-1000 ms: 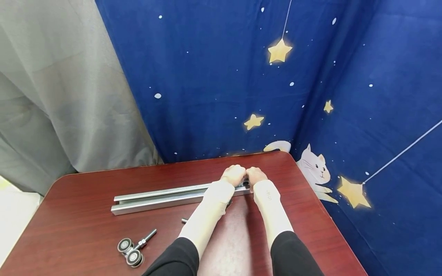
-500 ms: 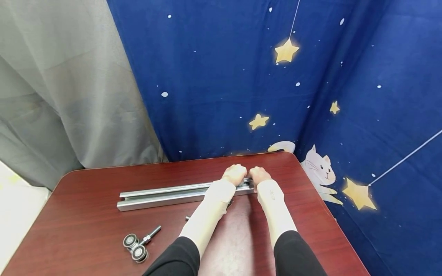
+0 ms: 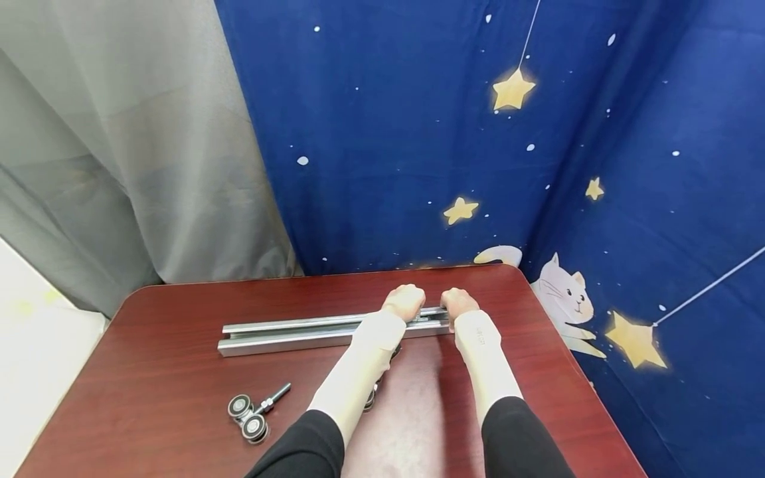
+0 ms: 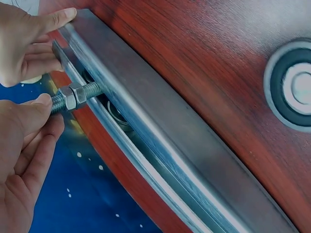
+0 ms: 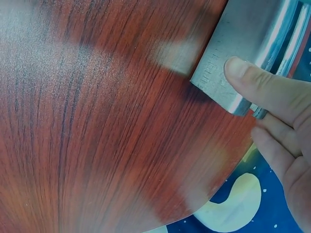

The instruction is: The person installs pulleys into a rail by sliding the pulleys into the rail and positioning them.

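Observation:
A metal channel rail (image 3: 287, 342) lies across the table. My left hand (image 3: 404, 302) pinches the threaded rod (image 4: 90, 90) of a roller trolley, fingers and thumb around its end beyond two nuts. The rod points out through the rail's slot, and part of a wheel (image 4: 115, 116) shows inside the channel. At the rail's right end, my right hand (image 5: 284, 114) grips it, thumb (image 5: 238, 68) on the flat side and fingers around the slotted side. The head view mostly hides the rod behind my left hand.
A second roller trolley (image 3: 254, 415) with a bolt lies on the red-brown table (image 3: 179, 385), front left. Another trolley (image 3: 369, 399) is partly hidden by my left forearm. A blue star-patterned curtain (image 3: 382, 133) hangs behind the far edge.
The head view has turned left. My left hand has slid left along the rail with the rod, widening the gap between my hands. My right hand stays at the rail's end.

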A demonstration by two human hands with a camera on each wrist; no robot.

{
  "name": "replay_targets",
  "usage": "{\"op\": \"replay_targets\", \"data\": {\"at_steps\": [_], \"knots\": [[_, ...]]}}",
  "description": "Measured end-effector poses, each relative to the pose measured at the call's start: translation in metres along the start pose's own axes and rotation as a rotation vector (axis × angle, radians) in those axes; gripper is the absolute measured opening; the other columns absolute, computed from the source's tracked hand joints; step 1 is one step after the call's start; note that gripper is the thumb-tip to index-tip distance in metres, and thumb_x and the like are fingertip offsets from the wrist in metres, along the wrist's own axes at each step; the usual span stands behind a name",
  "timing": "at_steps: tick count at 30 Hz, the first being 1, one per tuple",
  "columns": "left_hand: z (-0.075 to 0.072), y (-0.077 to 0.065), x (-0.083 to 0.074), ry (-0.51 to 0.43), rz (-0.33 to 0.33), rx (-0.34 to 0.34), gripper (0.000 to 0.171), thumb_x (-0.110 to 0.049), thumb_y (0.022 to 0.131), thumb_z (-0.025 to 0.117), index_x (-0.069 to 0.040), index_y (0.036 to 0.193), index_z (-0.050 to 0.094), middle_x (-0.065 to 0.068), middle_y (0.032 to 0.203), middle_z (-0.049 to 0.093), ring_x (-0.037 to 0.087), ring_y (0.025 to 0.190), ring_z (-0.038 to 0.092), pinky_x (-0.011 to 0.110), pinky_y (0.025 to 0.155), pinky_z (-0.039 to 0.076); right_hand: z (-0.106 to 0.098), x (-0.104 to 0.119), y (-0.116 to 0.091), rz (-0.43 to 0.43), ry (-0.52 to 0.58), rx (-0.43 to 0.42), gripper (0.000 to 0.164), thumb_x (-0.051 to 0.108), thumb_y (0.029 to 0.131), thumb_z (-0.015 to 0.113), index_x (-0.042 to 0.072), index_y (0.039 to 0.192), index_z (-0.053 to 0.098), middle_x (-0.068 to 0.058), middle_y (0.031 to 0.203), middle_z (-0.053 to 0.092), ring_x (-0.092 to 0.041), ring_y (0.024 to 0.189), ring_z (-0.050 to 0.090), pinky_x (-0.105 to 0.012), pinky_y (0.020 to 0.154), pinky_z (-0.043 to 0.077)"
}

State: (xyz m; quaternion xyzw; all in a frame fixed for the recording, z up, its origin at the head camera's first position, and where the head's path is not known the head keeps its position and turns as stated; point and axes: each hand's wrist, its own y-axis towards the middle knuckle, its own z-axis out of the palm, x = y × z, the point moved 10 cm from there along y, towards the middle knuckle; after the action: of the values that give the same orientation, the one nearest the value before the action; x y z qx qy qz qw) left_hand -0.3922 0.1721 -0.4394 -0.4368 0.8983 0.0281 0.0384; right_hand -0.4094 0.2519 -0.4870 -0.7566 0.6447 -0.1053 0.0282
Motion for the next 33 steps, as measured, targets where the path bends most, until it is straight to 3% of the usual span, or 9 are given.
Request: {"op": "replay_targets", "data": {"at_steps": [8, 16, 33], "knots": [[-0.004, -0.011, 0.013, -0.001, -0.02, -0.012, 0.023, -0.002, 0.076, 0.059, -0.017, 0.059, 0.061, 0.001, 0.077, 0.065, 0.017, 0.076, 0.062, 0.031, 0.063, 0.05, -0.005, 0.004, 0.0, -0.018, -0.041, -0.014, 0.049, -0.007, 0.042, 0.084, 0.01, 0.086, 0.071, -0.006, 0.082, 0.066, -0.021, 0.075, 0.06, -0.036, 0.066, 0.051], [-0.002, -0.022, 0.024, -0.02, -0.042, -0.004, 0.022, -0.001, 0.074, 0.059, -0.016, 0.058, 0.059, 0.0, 0.075, 0.065, 0.017, 0.074, 0.062, 0.032, 0.062, 0.05, -0.004, 0.008, -0.003, -0.053, -0.038, -0.051, 0.041, -0.009, 0.043, 0.081, 0.01, 0.078, 0.071, -0.006, 0.075, 0.065, -0.019, 0.066, 0.057, -0.034, 0.058, 0.049], [-0.007, -0.04, 0.042, -0.063, -0.06, -0.051, 0.019, -0.003, 0.074, 0.061, -0.016, 0.06, 0.062, 0.0, 0.073, 0.065, 0.017, 0.074, 0.062, 0.031, 0.061, 0.049, -0.003, 0.009, -0.005, -0.018, -0.023, -0.028, 0.042, -0.008, 0.045, 0.082, 0.01, 0.081, 0.072, -0.007, 0.079, 0.064, -0.019, 0.069, 0.056, -0.033, 0.056, 0.047]]}}
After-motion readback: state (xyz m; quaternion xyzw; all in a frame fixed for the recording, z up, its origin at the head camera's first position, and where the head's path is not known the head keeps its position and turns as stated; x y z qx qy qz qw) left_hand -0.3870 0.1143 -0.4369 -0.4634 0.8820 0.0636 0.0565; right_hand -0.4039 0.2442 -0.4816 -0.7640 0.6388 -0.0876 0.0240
